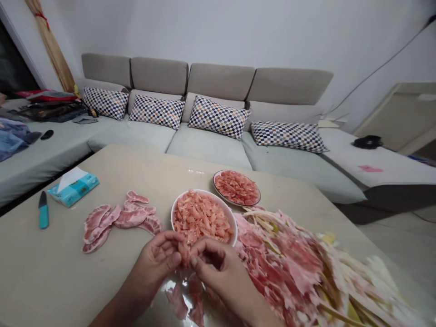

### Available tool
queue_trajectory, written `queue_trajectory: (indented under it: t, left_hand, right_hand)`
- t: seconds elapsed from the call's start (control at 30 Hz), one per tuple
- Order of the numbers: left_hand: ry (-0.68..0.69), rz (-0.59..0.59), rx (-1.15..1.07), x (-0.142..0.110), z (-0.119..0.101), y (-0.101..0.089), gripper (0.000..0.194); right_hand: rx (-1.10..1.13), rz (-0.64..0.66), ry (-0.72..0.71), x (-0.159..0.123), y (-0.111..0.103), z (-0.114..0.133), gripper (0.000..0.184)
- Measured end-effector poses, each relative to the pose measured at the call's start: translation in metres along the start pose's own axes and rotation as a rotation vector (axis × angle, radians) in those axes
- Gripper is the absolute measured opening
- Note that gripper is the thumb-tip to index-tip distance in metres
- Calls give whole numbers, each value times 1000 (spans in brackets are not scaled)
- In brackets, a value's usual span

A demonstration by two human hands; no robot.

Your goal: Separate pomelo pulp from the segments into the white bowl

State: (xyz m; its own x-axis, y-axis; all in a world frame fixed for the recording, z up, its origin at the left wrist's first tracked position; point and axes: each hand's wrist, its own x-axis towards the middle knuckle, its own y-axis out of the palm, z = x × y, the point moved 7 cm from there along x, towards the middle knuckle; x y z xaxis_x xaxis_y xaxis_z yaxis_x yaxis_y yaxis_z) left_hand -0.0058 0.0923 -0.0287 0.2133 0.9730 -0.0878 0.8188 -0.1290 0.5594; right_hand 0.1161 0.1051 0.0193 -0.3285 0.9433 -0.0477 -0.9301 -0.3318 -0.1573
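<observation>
Both hands meet over the table's middle. My left hand point(153, 262) and my right hand point(218, 268) pinch a pink pomelo segment point(184, 254) between their fingers. Just beyond them, a white bowl point(172, 217) is heaped with loose pink pulp, and its rim nearly touches my right hand. Further back sits a pink-rimmed plate point(215, 186) of pulp. Several whole segments point(129, 219) lie to the left. A large pile of pink and white peeled membrane and pith point(289, 268) spreads along the right, with scraps point(177, 299) under my hands.
A teal-handled knife point(43, 211) and a blue tissue pack point(73, 187) lie at the left of the beige table point(51, 259). Behind the table's far edge stands a long grey sofa point(207, 150) with checkered cushions, and clutter lies on its left end.
</observation>
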Motion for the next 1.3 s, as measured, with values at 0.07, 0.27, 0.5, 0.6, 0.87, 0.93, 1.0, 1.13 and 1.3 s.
queue_trajectory:
  t: [0.07,0.27,0.5,0.6,0.87,0.93,1.0,1.13,1.3]
  left_hand:
    - [-9,-54,66,-1,-1,-4,29]
    - [97,-86,140,-4,-4,-7,48]
    - [19,-122,269,-3,-4,-10,27]
    - [13,-120,288,-3,-5,-9,26]
    - [144,-203,415,-6,-15,-12,22]
    - [173,-173,428,-6,-17,-10,19]
    - [204,-159,440,-6,-18,-8,11]
    - [173,-191,380,-5,-15,-9,10]
    - [35,-313,248,-6,-11,-16,19]
  right_hand:
    - [-108,-50,-82,0,-2,6,12]
    - [-220,-54,-172,-1,2,9,12]
    - [-214,-36,-156,-1,2,6,11]
    - [-214,-31,-124,-1,2,5,11]
    - [-204,-11,-163,0,5,6,12]
    - [-233,-15,-164,-1,5,6,12]
    - [-264,-27,-154,-1,4,6,12]
    - [-250,-42,-139,-1,3,4,12]
    - [-161,-27,-111,1,2,0,9]
